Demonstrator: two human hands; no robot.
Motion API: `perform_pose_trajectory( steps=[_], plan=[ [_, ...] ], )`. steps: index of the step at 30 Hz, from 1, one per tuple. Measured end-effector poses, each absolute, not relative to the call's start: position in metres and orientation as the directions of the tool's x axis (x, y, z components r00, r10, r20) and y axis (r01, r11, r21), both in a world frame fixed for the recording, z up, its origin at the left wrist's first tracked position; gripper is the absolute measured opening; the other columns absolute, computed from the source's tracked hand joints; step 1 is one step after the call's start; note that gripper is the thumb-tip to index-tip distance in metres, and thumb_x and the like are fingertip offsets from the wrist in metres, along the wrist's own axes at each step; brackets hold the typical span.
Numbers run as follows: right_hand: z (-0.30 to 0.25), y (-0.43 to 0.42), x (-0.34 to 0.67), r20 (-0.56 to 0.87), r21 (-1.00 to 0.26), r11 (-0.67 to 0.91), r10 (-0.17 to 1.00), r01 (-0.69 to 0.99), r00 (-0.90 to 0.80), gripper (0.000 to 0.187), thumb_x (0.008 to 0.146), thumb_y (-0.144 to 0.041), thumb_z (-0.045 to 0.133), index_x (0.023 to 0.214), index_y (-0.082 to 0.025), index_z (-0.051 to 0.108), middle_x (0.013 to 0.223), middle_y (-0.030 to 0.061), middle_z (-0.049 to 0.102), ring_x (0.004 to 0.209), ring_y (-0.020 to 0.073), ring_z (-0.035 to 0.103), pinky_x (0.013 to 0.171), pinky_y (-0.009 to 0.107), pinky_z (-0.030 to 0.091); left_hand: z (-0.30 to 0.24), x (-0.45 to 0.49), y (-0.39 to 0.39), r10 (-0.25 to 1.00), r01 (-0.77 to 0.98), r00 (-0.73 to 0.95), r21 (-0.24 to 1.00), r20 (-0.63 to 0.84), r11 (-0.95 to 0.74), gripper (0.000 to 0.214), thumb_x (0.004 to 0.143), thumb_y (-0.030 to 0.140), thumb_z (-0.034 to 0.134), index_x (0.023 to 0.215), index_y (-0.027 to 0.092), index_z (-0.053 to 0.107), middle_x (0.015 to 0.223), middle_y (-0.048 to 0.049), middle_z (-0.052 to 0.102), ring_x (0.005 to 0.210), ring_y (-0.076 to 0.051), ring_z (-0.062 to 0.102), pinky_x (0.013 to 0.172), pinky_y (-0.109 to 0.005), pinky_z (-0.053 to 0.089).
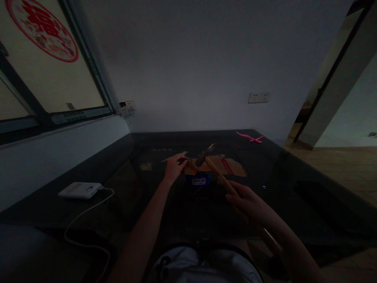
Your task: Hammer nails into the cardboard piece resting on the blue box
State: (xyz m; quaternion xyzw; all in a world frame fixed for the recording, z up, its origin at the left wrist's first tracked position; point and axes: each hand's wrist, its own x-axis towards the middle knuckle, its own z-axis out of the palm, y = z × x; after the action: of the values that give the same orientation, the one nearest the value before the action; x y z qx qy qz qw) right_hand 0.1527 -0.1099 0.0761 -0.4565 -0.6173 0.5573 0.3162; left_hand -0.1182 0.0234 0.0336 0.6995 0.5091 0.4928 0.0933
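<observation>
My right hand [243,198] is wrapped round the wooden handle of a hammer [219,175]. The hammer's dark metal head is raised over a torn piece of brown cardboard [231,166] with a red stripe. Under the cardboard's near edge stands a blue box [198,179] with a white label. At the cardboard's left end my left hand [174,168] is closed in a pinch, close to the hammer head. Whatever sits between its fingertips is too small and dark to make out. A thin pale strip shows just left of those fingers.
A white power bank [81,190] lies at the left of the dark glossy table [141,220], its white cable [88,245] hanging over the front edge. A pink ribbon [250,137] lies at the back right. Wall sockets [258,97] are behind, a window at left.
</observation>
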Motion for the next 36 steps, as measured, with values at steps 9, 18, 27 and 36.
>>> perform_pose_trajectory(
  steps=[9,18,27,36],
  plan=[
    [0.0701,-0.1082,0.1557,-0.103,-0.975,-0.015,0.917,0.224,-0.387,0.054,0.078,-0.035,0.055,0.127,-0.017,0.041,0.062,-0.0065,0.043,0.040,0.0048,0.038,0.034,0.016,0.031,0.0302,-0.1184,0.0255,0.819,0.602,-0.015,0.659,0.573,-0.450,0.009,0.074,0.019,0.058,0.080,0.016,0.063,0.081,-0.0049,0.068,0.076,-0.016,0.064,0.072,-0.028,0.050],
    [0.0743,-0.1099,0.1569,-0.094,-0.969,-0.005,0.932,0.246,-0.351,0.053,0.076,-0.033,0.056,0.125,-0.017,0.045,0.067,-0.0042,0.048,0.044,0.0054,0.040,0.039,0.018,0.034,0.0323,-0.1198,0.0241,0.817,0.660,-0.003,0.615,0.577,-0.432,0.011,0.074,0.022,0.058,0.081,0.017,0.065,0.083,-0.0049,0.068,0.081,-0.017,0.063,0.077,-0.030,0.048],
    [0.0759,-0.1123,0.1561,-0.128,-0.967,-0.038,0.927,0.252,-0.351,0.058,0.075,-0.037,0.055,0.128,-0.015,0.041,0.057,-0.0075,0.043,0.037,0.0054,0.034,0.034,0.018,0.030,0.0331,-0.1189,0.0235,0.807,0.683,0.015,0.584,0.591,-0.440,0.009,0.074,0.021,0.058,0.080,0.017,0.064,0.081,-0.0042,0.068,0.078,-0.016,0.062,0.075,-0.028,0.048],
    [0.0731,-0.1102,0.1571,-0.110,-0.969,-0.015,0.920,0.247,-0.376,0.057,0.076,-0.037,0.054,0.128,-0.018,0.041,0.059,-0.0074,0.042,0.037,0.0054,0.036,0.033,0.018,0.031,0.0290,-0.1196,0.0249,0.815,0.688,0.023,0.583,0.579,-0.433,0.011,0.074,0.021,0.058,0.083,0.017,0.065,0.084,-0.0043,0.068,0.080,-0.017,0.063,0.075,-0.029,0.049]
  ],
)
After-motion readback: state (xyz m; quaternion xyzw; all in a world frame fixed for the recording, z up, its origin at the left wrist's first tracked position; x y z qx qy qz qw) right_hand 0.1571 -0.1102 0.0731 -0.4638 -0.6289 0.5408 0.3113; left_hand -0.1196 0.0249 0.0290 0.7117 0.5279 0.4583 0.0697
